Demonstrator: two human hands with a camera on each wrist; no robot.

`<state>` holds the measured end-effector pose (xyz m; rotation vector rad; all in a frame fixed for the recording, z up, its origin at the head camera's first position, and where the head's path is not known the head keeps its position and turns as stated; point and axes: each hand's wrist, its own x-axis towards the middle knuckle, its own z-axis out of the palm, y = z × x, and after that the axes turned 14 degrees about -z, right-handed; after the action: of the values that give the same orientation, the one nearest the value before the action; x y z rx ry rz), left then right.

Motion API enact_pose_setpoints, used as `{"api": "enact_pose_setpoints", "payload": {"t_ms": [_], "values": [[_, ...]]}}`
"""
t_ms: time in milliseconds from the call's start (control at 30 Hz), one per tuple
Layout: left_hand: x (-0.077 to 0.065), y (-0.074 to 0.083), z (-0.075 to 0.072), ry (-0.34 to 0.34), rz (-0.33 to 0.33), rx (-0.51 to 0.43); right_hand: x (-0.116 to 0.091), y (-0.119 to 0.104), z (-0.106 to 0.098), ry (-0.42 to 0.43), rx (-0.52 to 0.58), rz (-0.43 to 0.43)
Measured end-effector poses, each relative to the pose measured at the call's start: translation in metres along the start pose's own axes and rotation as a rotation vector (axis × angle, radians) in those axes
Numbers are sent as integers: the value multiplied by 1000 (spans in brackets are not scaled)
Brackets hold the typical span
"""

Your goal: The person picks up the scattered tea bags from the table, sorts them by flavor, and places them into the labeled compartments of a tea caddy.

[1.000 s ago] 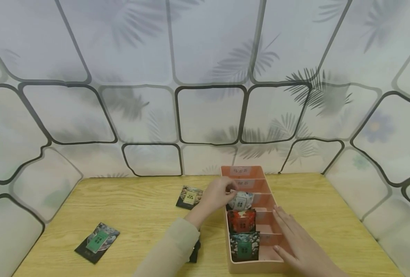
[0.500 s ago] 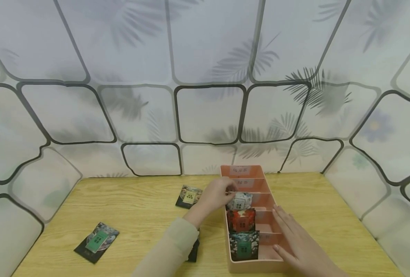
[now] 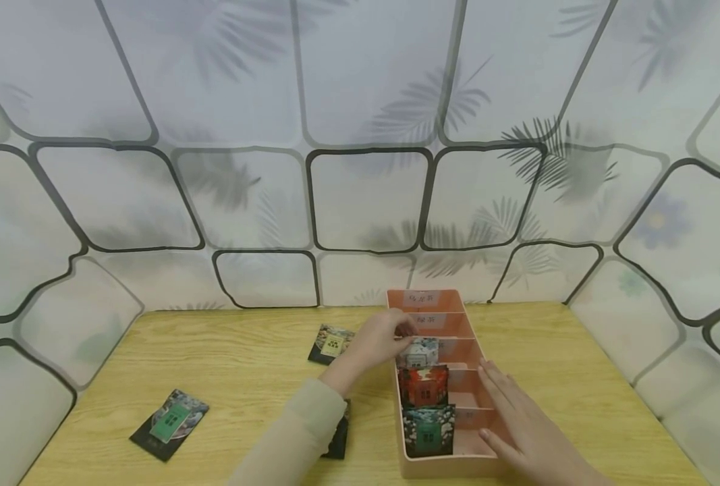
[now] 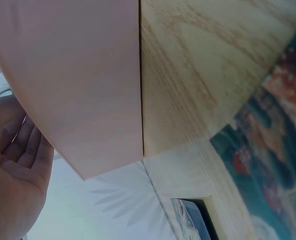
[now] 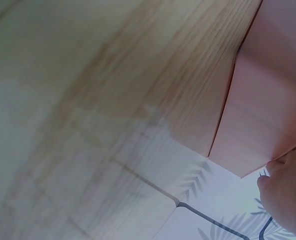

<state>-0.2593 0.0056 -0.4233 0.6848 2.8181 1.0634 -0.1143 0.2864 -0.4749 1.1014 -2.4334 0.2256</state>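
Note:
A long pink divided box (image 3: 447,468) has its left side by my left hand (image 3: 380,337), whose curled fingers reach over the rim. They pinch the upper left corner of a white tea packet (image 3: 423,351), which stands low in the middle compartment. Nearer to me, a red tea packet (image 3: 424,388) and a dark green tea packet (image 3: 429,432) stand in the two front compartments. My right hand (image 3: 520,422) lies along the right rim, fingers straight. In the left wrist view, the box wall (image 4: 77,90) hides most of the packet from sight.
On the wooden table, a green-labelled packet (image 3: 170,425) lies far left and a yellow-labelled packet (image 3: 331,344) behind my left wrist. A dark packet (image 3: 339,440) is partly hidden by my left sleeve. Patterned fabric walls (image 3: 366,202) enclose the table's back and sides.
The white tea packet has sunk lower into its compartment and shifted slightly left, with my left hand staying at its corner. My right hand has stayed on the box's rim.

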Motion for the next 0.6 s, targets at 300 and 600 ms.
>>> {"api": "enact_pose_setpoints", "payload": {"t_ms": [300,600], "values": [[0,-4,-13,-17,-13,-91,-1,2,2,3,-11,-18],[-7,-19,-38,41,-10,-62,-1,2,1,-7,-19,-14]]}}
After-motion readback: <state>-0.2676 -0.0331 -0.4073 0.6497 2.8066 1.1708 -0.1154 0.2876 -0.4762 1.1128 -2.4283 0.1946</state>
